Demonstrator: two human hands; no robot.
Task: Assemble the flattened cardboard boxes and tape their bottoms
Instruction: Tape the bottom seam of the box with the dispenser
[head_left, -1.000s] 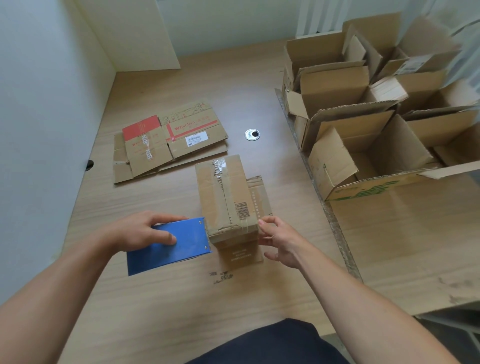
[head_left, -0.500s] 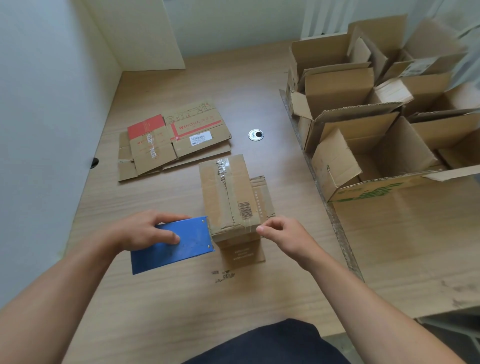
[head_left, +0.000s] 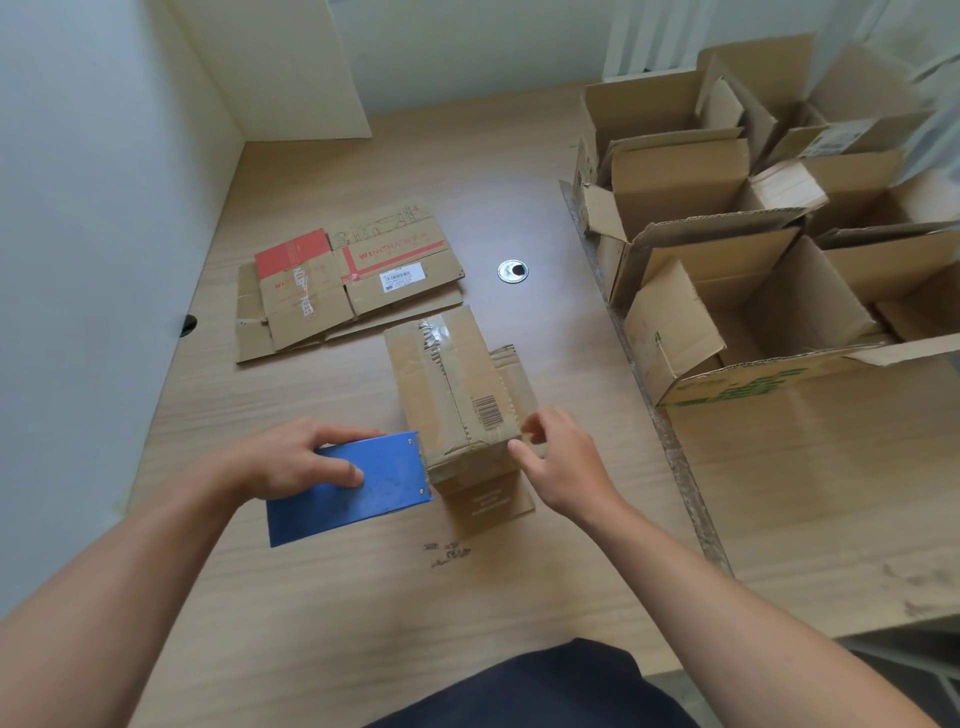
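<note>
Centrally placed item: a small brown cardboard box (head_left: 457, 384) stood on the light wooden table (head_left: 337, 597) with its closed bottom facing up. Clear tape ran along the middle seam, and a barcode was printed near the right edge.
Box flaps: the lower flaps lay splayed flat on the table at the near and right sides of the box.
Left hand: the left hand (head_left: 301, 462) gripped a blue flat-sided tape dispenser (head_left: 358, 488), with the fingers wrapped over its top edge and the thumb on its face. The dispenser's far end touched the box's near left corner.
Right hand: the right hand (head_left: 561, 457) was at the box's near right corner, thumb and forefinger curled toward each other. Whether they pinched tape or merely touched the cardboard could not be told.
Unassembled stock: flattened printed cardboard boxes (head_left: 353, 280), one with a red panel, lay overlapping on the table just beyond the box and to its left.
Finished stock: assembled open-topped brown cardboard boxes (head_left: 727, 249) stood packed together at the right, flaps raised, on a large flat cardboard sheet (head_left: 805, 493).
Table fitting: a round metal cable grommet (head_left: 512, 271) sat between the flattened boxes and the assembled group.
Surroundings: a white wall (head_left: 78, 208) bordered the table on the left.
</note>
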